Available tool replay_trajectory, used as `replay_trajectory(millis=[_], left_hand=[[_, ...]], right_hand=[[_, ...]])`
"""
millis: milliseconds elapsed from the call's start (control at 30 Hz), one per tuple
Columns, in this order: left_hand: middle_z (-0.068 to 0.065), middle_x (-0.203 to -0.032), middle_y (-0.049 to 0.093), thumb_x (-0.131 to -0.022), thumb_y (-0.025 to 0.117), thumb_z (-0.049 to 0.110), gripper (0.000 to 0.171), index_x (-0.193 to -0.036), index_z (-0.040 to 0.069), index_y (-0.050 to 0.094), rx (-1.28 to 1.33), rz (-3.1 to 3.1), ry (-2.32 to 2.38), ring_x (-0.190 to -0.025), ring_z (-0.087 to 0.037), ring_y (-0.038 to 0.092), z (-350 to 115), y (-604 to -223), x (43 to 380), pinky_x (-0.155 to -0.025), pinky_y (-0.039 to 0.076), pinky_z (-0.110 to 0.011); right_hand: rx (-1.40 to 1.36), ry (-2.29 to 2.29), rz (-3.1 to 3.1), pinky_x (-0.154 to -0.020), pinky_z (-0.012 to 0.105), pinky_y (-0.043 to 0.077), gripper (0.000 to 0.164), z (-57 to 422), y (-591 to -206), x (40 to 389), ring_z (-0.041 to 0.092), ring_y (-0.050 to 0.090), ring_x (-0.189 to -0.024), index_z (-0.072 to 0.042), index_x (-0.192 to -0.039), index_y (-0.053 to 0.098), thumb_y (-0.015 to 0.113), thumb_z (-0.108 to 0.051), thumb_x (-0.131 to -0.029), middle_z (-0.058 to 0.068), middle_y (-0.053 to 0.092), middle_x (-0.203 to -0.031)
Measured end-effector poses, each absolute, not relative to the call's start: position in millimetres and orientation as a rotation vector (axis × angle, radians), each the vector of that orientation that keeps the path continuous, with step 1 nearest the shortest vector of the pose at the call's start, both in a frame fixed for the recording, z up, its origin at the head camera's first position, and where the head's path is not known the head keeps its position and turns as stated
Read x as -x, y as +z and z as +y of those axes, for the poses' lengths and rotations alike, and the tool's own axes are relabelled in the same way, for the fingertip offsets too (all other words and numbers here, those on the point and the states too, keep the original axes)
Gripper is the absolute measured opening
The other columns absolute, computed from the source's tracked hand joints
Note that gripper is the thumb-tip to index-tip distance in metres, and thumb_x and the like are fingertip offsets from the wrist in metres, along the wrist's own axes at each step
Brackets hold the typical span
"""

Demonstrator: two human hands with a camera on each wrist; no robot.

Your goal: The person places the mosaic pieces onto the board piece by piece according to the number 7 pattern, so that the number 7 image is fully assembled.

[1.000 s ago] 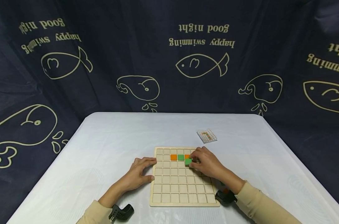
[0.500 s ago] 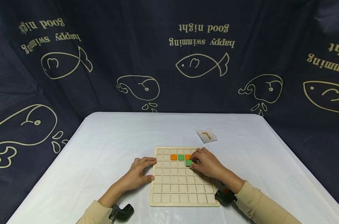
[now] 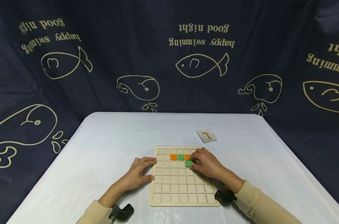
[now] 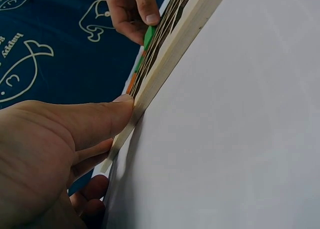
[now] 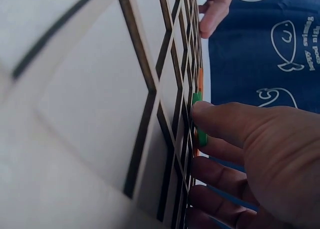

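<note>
One green tile (image 3: 188, 163) has shifted slightly toward the person over the last second. It is now lined up with the third row from the far edge of the wooden grid board (image 3: 175, 204), directly below the right-hand orange tile (image 3: 187, 156). Right hand (image 3: 207, 161) pinches it between thumb and finger; grasp not yet released. In the left wrist view it seems to stand a little proud of the grid; cannot tell whether it is seated.

Left hand (image 3: 137, 174) holds nothing: fingers extended, fingertips and thumb against the board's left edge, same spot as a second ago. Board unmoved.

Second row unchanged: left-hand orange tile (image 3: 173, 157), a second green tile (image 3: 180, 157), then the right-hand orange one, partly behind the fingers. Patterned card (image 3: 207, 136) lies beyond the board on the white surface (image 3: 124, 130); its design seems to bend similarly, details too small to read.

Reading: the coloured line is turning a corner toward the person, and this tile's placement looks nearly done, pending a settled fit and let-go.
</note>
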State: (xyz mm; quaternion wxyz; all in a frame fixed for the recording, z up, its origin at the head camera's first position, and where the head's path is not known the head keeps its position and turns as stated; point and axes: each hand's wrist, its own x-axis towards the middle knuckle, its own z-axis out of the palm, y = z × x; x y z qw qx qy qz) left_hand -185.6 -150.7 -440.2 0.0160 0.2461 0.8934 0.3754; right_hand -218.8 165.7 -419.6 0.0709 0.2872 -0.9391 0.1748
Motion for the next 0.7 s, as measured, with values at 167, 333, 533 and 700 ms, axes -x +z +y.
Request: replay_trajectory(millis=[167, 333, 533, 700], left_hand=[[0.000, -0.143, 0.046, -0.082, 0.072, 0.022, 0.056, -0.133, 0.010, 0.054, -0.758, 2.776, 1.169, -0.109, -0.015, 0.034, -150.6, -439.9, 185.3, -0.092, 0.028, -0.038], [-0.001, -0.143, 0.046, -0.082, 0.072, 0.022, 0.056, -0.133, 0.010, 0.054, -0.764, 2.772, 1.172, -0.110, -0.016, 0.033, -150.9, -439.6, 185.4, -0.092, 0.028, -0.039], [-0.001, -0.143, 0.046, -0.082, 0.072, 0.022, 0.056, -0.133, 0.009, 0.053, -0.773, 2.773, 1.172, -0.109, -0.016, 0.034, -151.4, -440.2, 185.6, -0.092, 0.027, -0.039], [-0.001, -0.143, 0.046, -0.082, 0.072, 0.022, 0.056, -0.133, 0.010, 0.053, -0.771, 2.773, 1.170, -0.111, -0.017, 0.034, -151.5, -440.1, 185.7, -0.093, 0.027, -0.041]], right_hand=[[-0.863, 0.520, -2.823, -0.069, 0.026, 0.041, 0.023, 165.4, -419.6, 218.6, 0.007, 0.043, -0.080, -0.017, -0.096, 0.070, 0.076, -0.029, -0.078, -0.006, 0.061, -0.090], [-0.880, 0.518, -2.817, -0.069, 0.026, 0.041, 0.024, 166.0, -419.1, 218.1, 0.007, 0.044, -0.080, -0.017, -0.097, 0.069, 0.076, -0.030, -0.078, -0.006, 0.061, -0.091], [-0.883, 0.520, -2.814, -0.070, 0.027, 0.042, 0.024, 166.0, -419.0, 217.8, 0.008, 0.045, -0.081, -0.016, -0.097, 0.069, 0.075, -0.030, -0.078, -0.005, 0.062, -0.092], [-0.876, 0.569, -2.806, -0.070, 0.027, 0.042, 0.023, 166.3, -416.7, 217.0, 0.008, 0.045, -0.080, -0.015, -0.097, 0.069, 0.075, -0.028, -0.079, -0.004, 0.061, -0.091]])
